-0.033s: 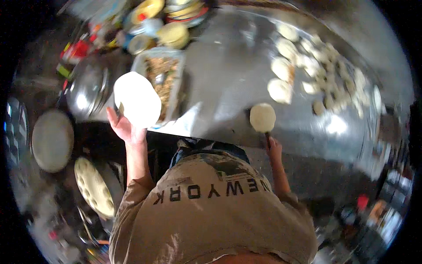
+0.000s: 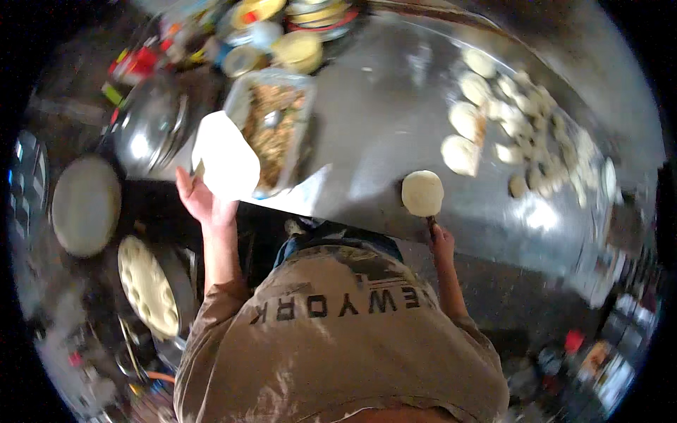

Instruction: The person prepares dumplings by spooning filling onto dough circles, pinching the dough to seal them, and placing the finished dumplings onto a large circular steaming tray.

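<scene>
Filling tub (image 2: 300, 137) is taken as landmark. White sheet (image 2: 227, 156), probably dough but washed out by glare, is carried on the left hand (image 2: 208, 204) at the tub's near left; the tub's corner is overlapped in view, contact cannot be told. The sheet is supported from below, thumb spread clear; fingers are hidden, so whether it is pinched cannot be told. Dark handle (image 2: 431, 224) is clasped by the right hand (image 2: 443, 245), well right of the tub and nearer the body; pale disc (image 2: 422, 192) is seen at its far end, whether borne by it or lying behind it unclear.

Risks, as judged: if the left palm is tipped, the sheet could be folded or lost over the edge of the metal table (image 2: 381, 134) just nearside of the tub. If swung tubward, it could be dragged through the filling (image 2: 282, 141) or snagged on the shiny utensil (image 2: 272, 118). If the handle is tilted, the disc could be shed. By a wide sweep, dough rounds (image 2: 465, 120), well right of the tub, could be bumped
</scene>
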Tool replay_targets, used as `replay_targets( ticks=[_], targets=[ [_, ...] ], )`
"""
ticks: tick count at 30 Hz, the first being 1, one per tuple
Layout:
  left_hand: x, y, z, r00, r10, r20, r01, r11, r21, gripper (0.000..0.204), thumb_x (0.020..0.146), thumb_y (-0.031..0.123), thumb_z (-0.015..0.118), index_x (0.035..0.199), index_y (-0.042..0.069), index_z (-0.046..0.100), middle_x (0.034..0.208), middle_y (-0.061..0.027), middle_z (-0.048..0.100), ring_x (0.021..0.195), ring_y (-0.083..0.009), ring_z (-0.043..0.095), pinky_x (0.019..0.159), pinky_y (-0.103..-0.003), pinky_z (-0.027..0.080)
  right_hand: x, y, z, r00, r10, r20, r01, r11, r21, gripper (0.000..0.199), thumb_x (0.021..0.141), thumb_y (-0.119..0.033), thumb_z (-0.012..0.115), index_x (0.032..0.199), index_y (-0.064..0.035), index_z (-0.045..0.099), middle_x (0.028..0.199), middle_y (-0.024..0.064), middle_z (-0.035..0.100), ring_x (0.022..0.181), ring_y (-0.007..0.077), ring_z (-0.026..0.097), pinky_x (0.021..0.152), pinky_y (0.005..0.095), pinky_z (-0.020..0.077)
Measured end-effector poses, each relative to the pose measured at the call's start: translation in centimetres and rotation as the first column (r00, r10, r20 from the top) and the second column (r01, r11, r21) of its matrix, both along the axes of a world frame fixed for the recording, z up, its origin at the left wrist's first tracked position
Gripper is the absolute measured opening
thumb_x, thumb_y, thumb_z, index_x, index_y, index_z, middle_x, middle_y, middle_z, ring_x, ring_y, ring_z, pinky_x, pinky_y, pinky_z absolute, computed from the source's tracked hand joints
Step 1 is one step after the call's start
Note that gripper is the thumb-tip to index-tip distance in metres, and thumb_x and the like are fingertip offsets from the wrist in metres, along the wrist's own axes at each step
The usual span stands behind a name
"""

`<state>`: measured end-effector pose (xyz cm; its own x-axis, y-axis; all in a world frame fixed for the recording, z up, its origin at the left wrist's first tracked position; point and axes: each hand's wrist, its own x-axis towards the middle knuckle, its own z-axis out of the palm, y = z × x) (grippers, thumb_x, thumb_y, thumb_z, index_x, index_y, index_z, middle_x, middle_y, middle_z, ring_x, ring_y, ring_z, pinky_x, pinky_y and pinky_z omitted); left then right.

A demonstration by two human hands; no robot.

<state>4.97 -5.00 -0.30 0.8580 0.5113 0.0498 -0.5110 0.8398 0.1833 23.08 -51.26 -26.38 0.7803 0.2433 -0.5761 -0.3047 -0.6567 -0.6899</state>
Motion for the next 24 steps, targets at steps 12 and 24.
replay_targets(
  ticks=[12,24],
  targets=[
    [-12.5,-1.2,-4.6,0.645,0.484,-0.591,-0.45,0.866,0.217,0.046,0.08,0.003,0.064,0.123,-0.001,0.049,0.116,-0.013,0.06,0.104,-0.0258,0.06,0.092,-0.041,0.049,5.9,41.2,21.1,0.252,0.422,0.871,-0.868,0.496,0.011,0.018,0.082,-0.008,0.061,0.098,-0.0058,0.066,0.095,0.0119,0.066,0.085,0.0248,0.064,0.075,0.0325,0.0499],
    [-13.2,-2.8,-6.4,0.684,0.327,-0.652,-0.461,0.886,-0.039,0.037,0.085,0.009,0.058,0.119,-0.003,0.05,0.113,-0.0136,0.06,0.106,-0.0255,0.057,0.094,-0.041,0.046,6.4,47.9,24.6,-0.552,0.773,0.313,-0.5,-0.006,-0.866,0.012,0.073,-0.009,0.057,0.072,-0.0073,0.069,0.075,0.0144,0.067,0.073,0.0285,0.066,0.064,0.0398,0.0529]
  ],
)
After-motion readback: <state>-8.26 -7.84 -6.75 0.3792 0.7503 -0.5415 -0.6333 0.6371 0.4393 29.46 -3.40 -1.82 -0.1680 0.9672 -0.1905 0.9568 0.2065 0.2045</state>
